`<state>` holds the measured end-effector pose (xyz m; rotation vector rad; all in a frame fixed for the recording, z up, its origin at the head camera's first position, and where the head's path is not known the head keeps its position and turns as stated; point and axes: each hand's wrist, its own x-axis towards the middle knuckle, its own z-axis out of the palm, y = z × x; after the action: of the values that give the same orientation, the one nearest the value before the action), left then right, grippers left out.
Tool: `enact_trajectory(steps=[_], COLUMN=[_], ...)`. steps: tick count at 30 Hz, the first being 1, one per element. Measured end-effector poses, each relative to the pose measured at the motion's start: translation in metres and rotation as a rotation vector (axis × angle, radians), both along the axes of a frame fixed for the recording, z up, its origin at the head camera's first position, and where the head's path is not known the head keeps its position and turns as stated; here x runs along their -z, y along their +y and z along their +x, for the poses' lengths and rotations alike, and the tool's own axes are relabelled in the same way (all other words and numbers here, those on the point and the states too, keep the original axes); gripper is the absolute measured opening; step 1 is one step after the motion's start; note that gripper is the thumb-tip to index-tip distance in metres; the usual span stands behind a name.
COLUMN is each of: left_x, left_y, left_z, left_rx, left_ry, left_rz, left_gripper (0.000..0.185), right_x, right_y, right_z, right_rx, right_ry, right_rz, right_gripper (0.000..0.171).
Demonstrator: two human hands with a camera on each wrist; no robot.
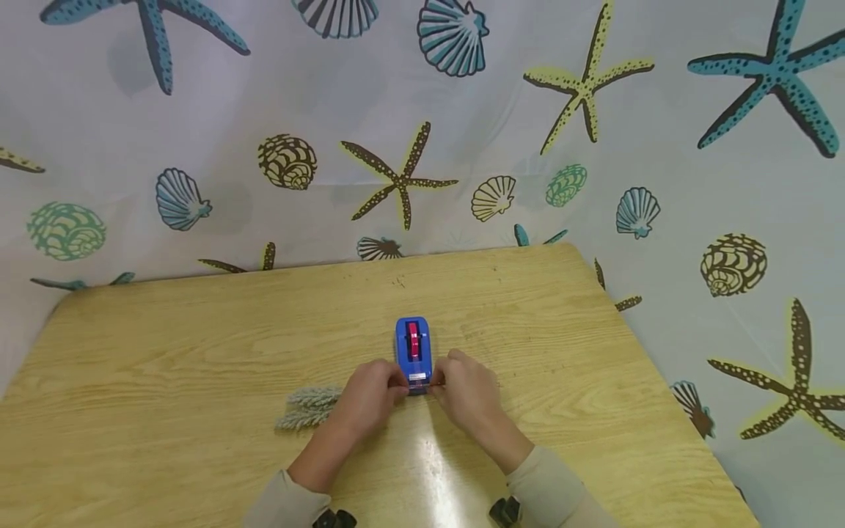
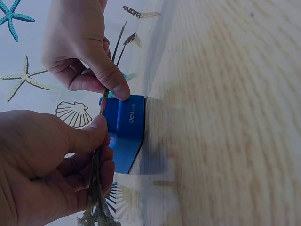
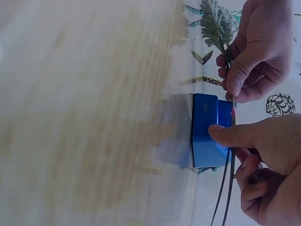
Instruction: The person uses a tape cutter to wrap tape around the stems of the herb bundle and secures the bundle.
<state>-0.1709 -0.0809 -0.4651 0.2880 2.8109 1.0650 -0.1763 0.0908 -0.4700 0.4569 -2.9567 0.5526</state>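
Wrist views alone show both hands [image 1: 370, 403] [image 1: 469, 400] pinching thin stems [image 3: 230, 155] atop blue dispenser [image 1: 413, 352].

Bare table [image 1: 594, 367] surrounds the hands; only the blue dispenser [image 1: 413, 350] stands ahead.

Stems [image 1: 422, 386] hidden between hands in head view; sprig [image 1: 310, 408] partly covered.

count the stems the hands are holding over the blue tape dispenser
2 thin stems, side by side, pinched by the left hand and right hand across the tape dispenser; more may be hidden.
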Motion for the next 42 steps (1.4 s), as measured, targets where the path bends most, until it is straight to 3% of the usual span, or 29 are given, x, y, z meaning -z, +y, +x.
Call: enact_trajectory(steps=[6, 14, 25, 31, 42], left_x=[0.001, 0.001, 0.001, -0.002, -0.006], left_y=[0.001, 0.000, -0.001, 0.000, 0.002], left_z=[0.000, -0.001, -0.001, 0.002, 0.006], left_rx=[-0.001, -0.019, -0.012, -0.018, 0.010], left_ry=[0.029, -0.002, 0.049, 0.038, 0.056], left_rz=[0.001, -0.002, -0.019, -0.041, -0.174], left_gripper=[0.011, 0.009, 0.010, 0.009, 0.012], right_x=[0.001, -0.008, -0.014, -0.012, -0.008], right_y=[0.003, 0.009, 0.008, 0.008, 0.008], right_z=[0.000, -0.002, -0.002, -0.003, -0.004], right_rx=[-0.017, -0.110, -0.097, -0.093, -0.058], right_ry=[-0.026, -0.167, -0.051, -0.018, 0.012], right_rz=[-0.017, -0.039, 0.109, 0.106, 0.082], right_gripper=[0.018, 0.016, 0.006, 0.004, 0.006])
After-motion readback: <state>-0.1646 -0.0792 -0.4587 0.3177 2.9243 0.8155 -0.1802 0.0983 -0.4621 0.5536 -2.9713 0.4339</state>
